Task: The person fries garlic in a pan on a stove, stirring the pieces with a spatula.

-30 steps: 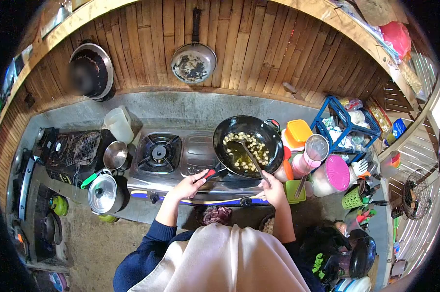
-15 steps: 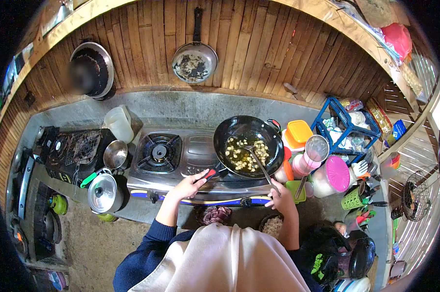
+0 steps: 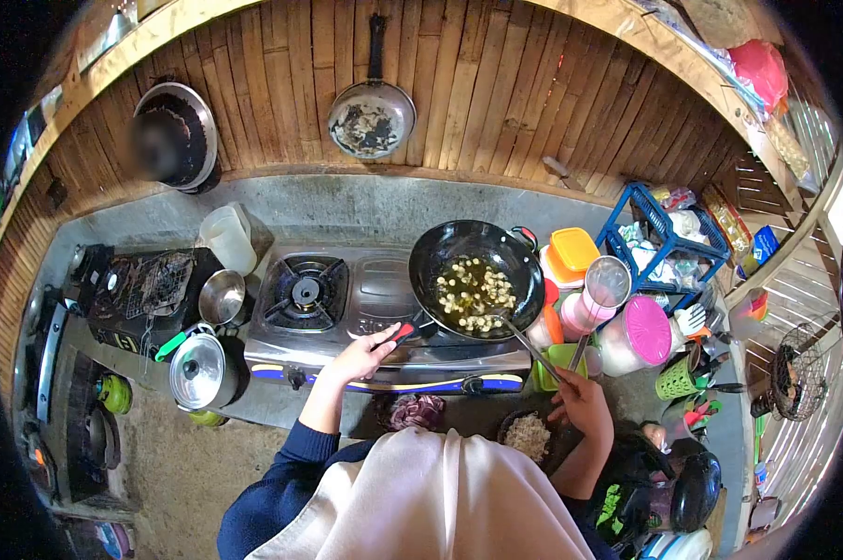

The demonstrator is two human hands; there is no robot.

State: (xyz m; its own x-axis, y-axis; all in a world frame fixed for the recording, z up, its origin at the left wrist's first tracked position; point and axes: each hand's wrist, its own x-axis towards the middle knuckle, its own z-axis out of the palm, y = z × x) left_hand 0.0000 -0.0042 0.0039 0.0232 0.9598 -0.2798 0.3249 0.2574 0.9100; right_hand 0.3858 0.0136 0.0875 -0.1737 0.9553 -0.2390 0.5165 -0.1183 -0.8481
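A black wok [image 3: 431,247] sits on the right burner of the gas stove [image 3: 281,350]. Inside it, small pale pieces [image 3: 477,289] lie in dark oil. My left hand [image 3: 363,357] is closed around the wok's red and black handle [image 3: 402,333]. In my right hand [image 3: 582,405] is the long metal handle of a spatula [image 3: 531,351], held to the right of the wok. The spatula's head is at the wok's near right side and hard to make out among the pieces.
To the right stand a green container [image 3: 566,357], a pink-lidded jar [image 3: 647,331], an orange-lidded tub [image 3: 573,250] and a blue rack [image 3: 659,229]. A lidded pot [image 3: 200,371] is left of the stove. Near my body are a bowl of rice-like food [image 3: 527,436] and purplish food [image 3: 414,411].
My right hand has moved right and toward my body, drawing the spatula from the wok's middle to its near right edge. The pale pieces have shifted. My left hand stays put.
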